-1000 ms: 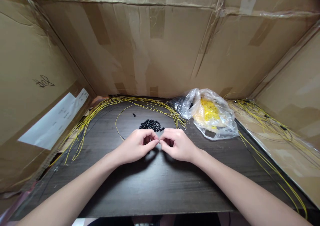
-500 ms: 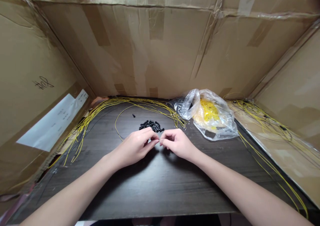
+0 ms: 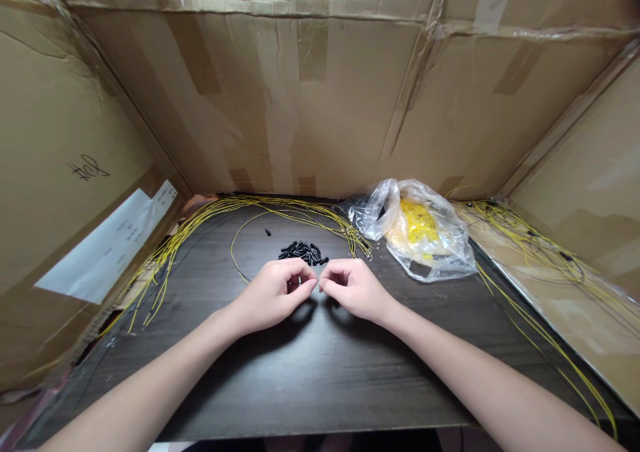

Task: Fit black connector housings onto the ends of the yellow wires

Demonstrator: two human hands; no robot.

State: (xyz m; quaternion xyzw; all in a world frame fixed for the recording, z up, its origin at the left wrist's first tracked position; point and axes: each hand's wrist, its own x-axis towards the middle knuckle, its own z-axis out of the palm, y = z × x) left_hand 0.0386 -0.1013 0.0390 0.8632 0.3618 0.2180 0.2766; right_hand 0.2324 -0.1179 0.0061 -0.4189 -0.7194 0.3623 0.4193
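My left hand (image 3: 277, 292) is closed in a pinch on a thin yellow wire (image 3: 239, 271), which loops out from behind that hand. Facing it, my right hand (image 3: 355, 285) is also pinched shut, with its fingertips almost touching the left ones. A tiny tip shows between the two pinches; what the right fingers hold is too small to make out. Just beyond the hands lies a pile of small black sleeve-like pieces (image 3: 303, 252). One single black piece (image 3: 268, 233) lies apart, to the left of the pile.
A bundle of yellow wires (image 3: 200, 213) curves along the back and left of the dark table (image 3: 320, 385). At the back right sits a clear plastic bag (image 3: 450, 255) with small yellow pieces. More yellow wires (image 3: 525, 239) lie at right. Cardboard walls (image 3: 260, 105) enclose the table.
My left hand has shifted very slightly down and its fingers have adjusted. The right hand stays in nearly the same place, still pinched.
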